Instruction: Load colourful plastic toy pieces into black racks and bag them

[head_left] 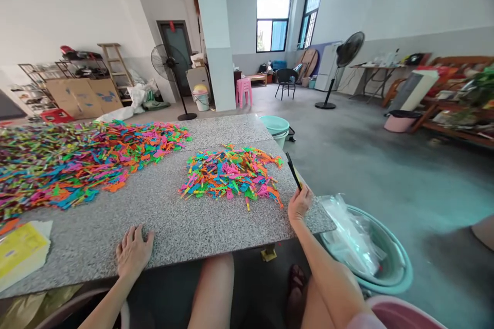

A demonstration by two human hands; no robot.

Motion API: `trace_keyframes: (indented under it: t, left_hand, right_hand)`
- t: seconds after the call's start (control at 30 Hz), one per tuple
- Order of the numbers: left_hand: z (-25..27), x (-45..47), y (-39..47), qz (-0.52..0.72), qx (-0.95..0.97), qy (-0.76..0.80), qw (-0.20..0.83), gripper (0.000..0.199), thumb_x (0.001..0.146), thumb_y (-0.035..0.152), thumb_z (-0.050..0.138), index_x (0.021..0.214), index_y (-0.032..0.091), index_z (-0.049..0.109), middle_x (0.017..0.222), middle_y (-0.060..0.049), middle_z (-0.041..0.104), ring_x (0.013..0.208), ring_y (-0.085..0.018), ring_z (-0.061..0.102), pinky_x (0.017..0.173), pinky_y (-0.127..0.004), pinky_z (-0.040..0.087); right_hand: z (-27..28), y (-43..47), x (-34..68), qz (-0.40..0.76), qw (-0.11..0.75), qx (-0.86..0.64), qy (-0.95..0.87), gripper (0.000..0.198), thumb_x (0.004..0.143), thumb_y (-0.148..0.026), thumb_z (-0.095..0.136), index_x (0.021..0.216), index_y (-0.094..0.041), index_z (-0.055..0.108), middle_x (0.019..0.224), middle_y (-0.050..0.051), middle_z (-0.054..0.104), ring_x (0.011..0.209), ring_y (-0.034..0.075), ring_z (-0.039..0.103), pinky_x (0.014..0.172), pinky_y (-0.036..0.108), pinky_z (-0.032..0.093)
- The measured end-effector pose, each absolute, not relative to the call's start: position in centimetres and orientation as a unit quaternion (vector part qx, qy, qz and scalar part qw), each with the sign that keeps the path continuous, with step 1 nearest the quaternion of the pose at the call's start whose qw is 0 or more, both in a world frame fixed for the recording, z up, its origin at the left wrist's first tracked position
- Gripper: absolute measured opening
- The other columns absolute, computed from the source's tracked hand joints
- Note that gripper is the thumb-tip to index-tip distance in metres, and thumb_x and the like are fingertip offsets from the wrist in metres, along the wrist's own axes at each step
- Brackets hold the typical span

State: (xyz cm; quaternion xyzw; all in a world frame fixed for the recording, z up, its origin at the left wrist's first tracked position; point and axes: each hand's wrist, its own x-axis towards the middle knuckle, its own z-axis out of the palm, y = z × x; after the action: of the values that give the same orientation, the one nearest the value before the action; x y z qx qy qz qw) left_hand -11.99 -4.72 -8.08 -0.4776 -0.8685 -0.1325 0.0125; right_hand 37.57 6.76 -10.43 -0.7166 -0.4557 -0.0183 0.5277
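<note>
My left hand point(134, 252) lies palm down on the speckled grey tabletop point(181, 231) near its front edge, fingers spread, with nothing in it. At the table's right side my right hand point(300, 203) is closed around a slim black object point(294, 170) that points up and away; its exact kind is unclear. Just left of that hand lies a small heap of small colourful plastic pieces point(233, 175) in orange, pink, green and blue. A far bigger pile of similar pieces point(77, 164) covers the left and back of the table.
Yellow-and-white cards point(23, 249) lie at the table's left front. Right of the table, a teal basin point(405, 267) holds clear plastic bags point(353, 239). A pink tub point(405, 313) stands nearer. Another teal tub point(275, 124) and two fans point(169, 64) stand beyond.
</note>
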Motion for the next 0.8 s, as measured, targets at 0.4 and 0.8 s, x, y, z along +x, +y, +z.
trace_keyframes:
  t: [0.4, 0.8]
  left_hand:
    - [-9.5, -12.7, -4.7, -0.153, -0.480, -0.863, 0.013, 0.065, 0.094, 0.045, 0.030, 0.140, 0.004, 0.047, 0.152, -0.023, 0.040, 0.145, -0.035, 0.030, 0.117, -0.052, 0.022]
    - [-10.2, -7.6, -6.5, -0.268, -0.614, -0.740, 0.059, 0.056, 0.095, 0.048, 0.034, 0.131, 0.013, 0.058, 0.149, -0.016, 0.044, 0.143, -0.030, 0.034, 0.117, -0.046, 0.028]
  right_hand:
    - [-7.7, 1.4, 19.1, 0.244, 0.268, -0.430, -0.827, 0.034, 0.088, -0.014, 0.055, 0.120, -0.019, 0.066, 0.109, 0.010, 0.065, 0.102, 0.023, 0.060, 0.092, 0.036, 0.049]
    - [-7.3, 5.3, 34.2, 0.068, 0.159, -0.764, -0.621, 0.026, 0.090, -0.024, 0.059, 0.111, -0.010, 0.063, 0.113, 0.020, 0.062, 0.111, 0.030, 0.057, 0.089, 0.036, 0.043]
